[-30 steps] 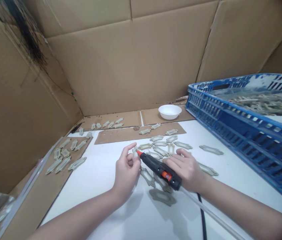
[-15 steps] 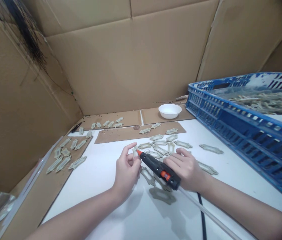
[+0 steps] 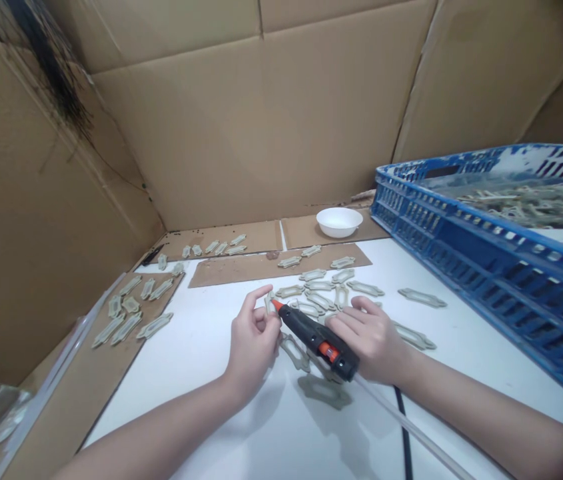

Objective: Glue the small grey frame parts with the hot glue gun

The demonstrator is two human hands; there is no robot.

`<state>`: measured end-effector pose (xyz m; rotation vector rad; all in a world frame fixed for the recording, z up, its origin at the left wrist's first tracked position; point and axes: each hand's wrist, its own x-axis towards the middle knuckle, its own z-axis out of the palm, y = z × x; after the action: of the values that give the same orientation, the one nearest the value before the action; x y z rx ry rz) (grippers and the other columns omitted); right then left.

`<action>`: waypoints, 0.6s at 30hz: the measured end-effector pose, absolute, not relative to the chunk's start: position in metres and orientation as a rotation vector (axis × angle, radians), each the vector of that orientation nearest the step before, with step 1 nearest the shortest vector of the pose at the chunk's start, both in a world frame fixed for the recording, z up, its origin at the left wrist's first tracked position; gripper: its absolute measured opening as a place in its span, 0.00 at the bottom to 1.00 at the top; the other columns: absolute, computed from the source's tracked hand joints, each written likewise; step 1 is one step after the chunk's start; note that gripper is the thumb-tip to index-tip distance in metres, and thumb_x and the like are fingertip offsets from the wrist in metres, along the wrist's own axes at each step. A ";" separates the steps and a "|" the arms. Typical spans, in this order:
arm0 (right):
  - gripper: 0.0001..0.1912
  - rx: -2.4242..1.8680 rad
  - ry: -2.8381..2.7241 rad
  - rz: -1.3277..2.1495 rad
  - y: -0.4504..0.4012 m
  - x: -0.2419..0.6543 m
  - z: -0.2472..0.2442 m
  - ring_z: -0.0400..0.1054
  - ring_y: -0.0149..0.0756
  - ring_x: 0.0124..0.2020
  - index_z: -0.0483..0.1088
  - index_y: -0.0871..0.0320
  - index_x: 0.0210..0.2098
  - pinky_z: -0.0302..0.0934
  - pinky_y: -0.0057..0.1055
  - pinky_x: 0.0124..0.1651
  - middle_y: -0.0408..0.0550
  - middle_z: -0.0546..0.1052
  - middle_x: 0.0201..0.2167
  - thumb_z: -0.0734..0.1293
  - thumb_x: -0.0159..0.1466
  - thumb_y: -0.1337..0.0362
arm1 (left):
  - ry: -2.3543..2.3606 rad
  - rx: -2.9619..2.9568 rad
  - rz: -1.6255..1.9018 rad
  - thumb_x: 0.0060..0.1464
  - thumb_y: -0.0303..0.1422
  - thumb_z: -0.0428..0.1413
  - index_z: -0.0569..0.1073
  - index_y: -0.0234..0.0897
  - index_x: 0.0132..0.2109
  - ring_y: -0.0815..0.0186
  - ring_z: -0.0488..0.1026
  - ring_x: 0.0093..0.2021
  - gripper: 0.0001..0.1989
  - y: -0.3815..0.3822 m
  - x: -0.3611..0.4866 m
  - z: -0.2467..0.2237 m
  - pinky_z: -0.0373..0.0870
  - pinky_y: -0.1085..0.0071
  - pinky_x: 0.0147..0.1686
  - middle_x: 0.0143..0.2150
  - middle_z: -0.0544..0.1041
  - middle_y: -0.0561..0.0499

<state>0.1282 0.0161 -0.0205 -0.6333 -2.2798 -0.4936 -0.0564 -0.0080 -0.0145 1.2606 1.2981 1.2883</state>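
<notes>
My right hand (image 3: 368, 337) is wrapped round a black hot glue gun (image 3: 314, 333) with an orange nozzle and a clear glue stick (image 3: 411, 427) trailing out of its back. Between the thumb and fingers of my left hand (image 3: 256, 333) is a small grey-green frame-shaped piece (image 3: 270, 305), held upright. The nozzle tip is at this piece, touching or almost touching it. Several like pieces lie around and beneath the gun, among them one frame piece (image 3: 324, 391) near the front and another (image 3: 365, 289) behind my right hand.
A blue plastic crate (image 3: 461, 267) full of similar pieces stands at the right. At the back is a white bowl (image 3: 340, 223). Cardboard strips (image 3: 241, 270) hold more pieces at the left and back. Cardboard walls (image 3: 281, 133) enclose the table; a black cord (image 3: 404, 433) runs toward the front.
Almost nothing differs. The back end of the glue gun has shifted very slightly left, its nozzle staying at the piece in my left hand.
</notes>
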 end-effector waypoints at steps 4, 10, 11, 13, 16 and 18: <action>0.16 -0.646 -2.287 -0.508 0.015 0.127 -0.023 0.53 0.31 0.19 0.64 0.60 0.22 0.46 0.32 0.29 0.45 0.64 0.15 0.52 0.61 0.66 | 1.308 1.274 1.289 0.50 0.36 0.50 0.62 0.39 0.51 0.75 0.57 0.15 0.21 -0.008 -0.057 -0.014 0.54 0.80 0.14 0.16 0.61 0.60; 0.13 -0.693 -2.256 -0.503 0.014 0.125 -0.026 0.55 0.32 0.19 0.65 0.61 0.23 0.45 0.32 0.28 0.45 0.65 0.15 0.54 0.60 0.67 | 1.367 1.337 1.283 0.51 0.33 0.50 0.62 0.39 0.51 0.76 0.55 0.15 0.19 -0.007 -0.059 -0.015 0.52 0.80 0.16 0.16 0.59 0.61; 0.12 -0.701 -2.264 -0.493 0.015 0.125 -0.026 0.55 0.31 0.19 0.65 0.61 0.23 0.45 0.32 0.28 0.45 0.66 0.15 0.54 0.59 0.68 | 1.373 1.357 1.289 0.51 0.33 0.49 0.62 0.39 0.51 0.76 0.55 0.15 0.19 -0.008 -0.059 -0.015 0.52 0.80 0.16 0.17 0.59 0.61; 0.11 -0.681 -2.302 -0.471 0.016 0.126 -0.027 0.56 0.31 0.19 0.65 0.61 0.24 0.45 0.32 0.29 0.45 0.66 0.15 0.55 0.58 0.68 | 1.371 1.392 1.326 0.52 0.34 0.49 0.61 0.40 0.52 0.75 0.58 0.18 0.18 -0.008 -0.058 -0.013 0.55 0.79 0.19 0.18 0.62 0.60; 0.10 -0.611 -2.344 -0.389 0.018 0.126 -0.026 0.55 0.31 0.18 0.65 0.61 0.26 0.45 0.31 0.28 0.45 0.65 0.15 0.54 0.58 0.70 | 1.369 1.388 1.502 0.54 0.35 0.49 0.58 0.41 0.53 0.72 0.64 0.25 0.19 -0.007 -0.058 -0.011 0.61 0.76 0.28 0.24 0.67 0.57; 0.11 -0.562 -2.366 -0.272 0.020 0.127 -0.026 0.55 0.30 0.18 0.65 0.61 0.28 0.46 0.31 0.28 0.44 0.66 0.15 0.53 0.59 0.70 | 1.340 1.367 1.663 0.54 0.35 0.49 0.57 0.41 0.51 0.71 0.66 0.30 0.17 -0.003 -0.060 -0.010 0.62 0.74 0.34 0.27 0.68 0.55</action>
<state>0.1274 0.0195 -0.0259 -0.5623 -2.3663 -0.2723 -0.0597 -0.0027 -0.0097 1.3667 1.3398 1.6633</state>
